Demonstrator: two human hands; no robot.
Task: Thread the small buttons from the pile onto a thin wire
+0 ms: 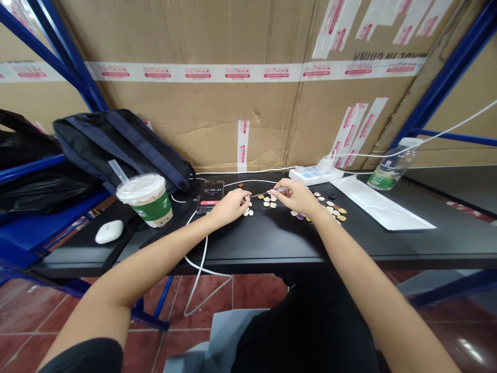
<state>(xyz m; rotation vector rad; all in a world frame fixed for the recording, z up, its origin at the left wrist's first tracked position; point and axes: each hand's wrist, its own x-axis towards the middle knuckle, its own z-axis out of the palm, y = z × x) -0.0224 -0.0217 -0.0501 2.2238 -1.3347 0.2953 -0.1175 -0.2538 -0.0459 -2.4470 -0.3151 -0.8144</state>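
Note:
My right hand (294, 196) grips a thin, silvery metal tool (259, 195), whose slim end points left. The tool's tip reaches the fingertips of my left hand (232, 204). Those fingers are pinched around a small pale piece that looks like a button (247, 197), mostly covered by the fingers. On the black table between and below both hands lie several cream buttons (269, 202) in small groups. Beside my right wrist is a looser pile of mixed buttons (337, 211) in cream, yellow, brown and purple, partly hidden by the hand.
Left of my hands are a phone (212, 194), a lidded drink cup (149, 204), a white case (109, 231) and a dark backpack (128, 145). A power strip (310, 176), a white sheet (382, 202) and a bottle (394, 166) stand right. White cables (202, 259) trail over the front edge.

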